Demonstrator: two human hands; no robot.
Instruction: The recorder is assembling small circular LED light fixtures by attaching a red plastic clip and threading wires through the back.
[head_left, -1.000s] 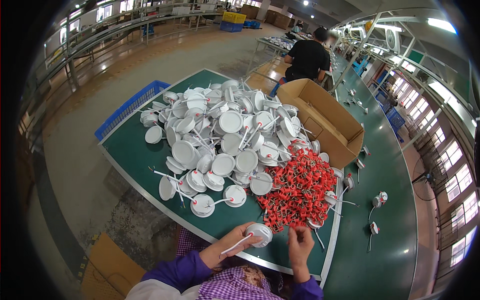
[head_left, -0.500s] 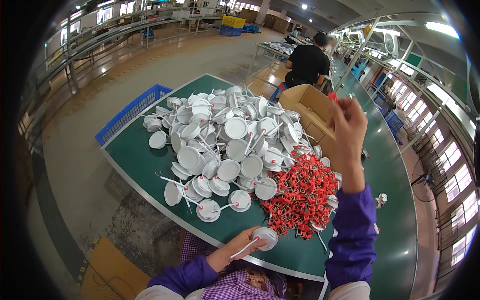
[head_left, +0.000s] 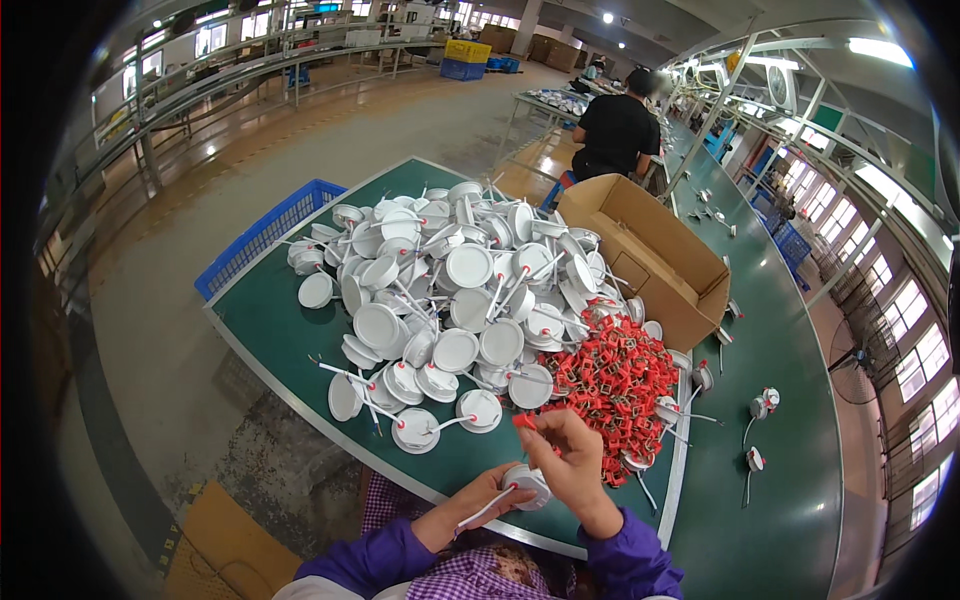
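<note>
At the near edge of the green bench [head_left: 270, 310], a worker in purple sleeves holds a round white lamp housing [head_left: 527, 482] in the left hand [head_left: 478, 503], fingers closed about its rim, its thin white lead trailing back toward the body. The right hand [head_left: 572, 455] sits just above it, thumb and forefinger pinched on a small red clip [head_left: 524, 421] at the fingertips. The housing hangs over the bench's near edge, just short of the heap of red clips [head_left: 608, 385] piled toward the near right corner. Behind that, a broad mound of white housings [head_left: 450, 290] covers the bench's middle, with an open cardboard box [head_left: 650, 262] at the far right edge and a blue crate [head_left: 262, 234] beyond the left edge. A person in a black shirt [head_left: 618, 132] works with back turned at another station past the far end. Fitting the clip looks to call for a steady left-hand hold, the housing turned so its seat faces the right hand, and the clip squared up before it is pressed, since a skewed clip would probably bind or spring away. Keeping the lead clear of the fingers should help too. Whether the clip touches the housing yet cannot be told.
</note>
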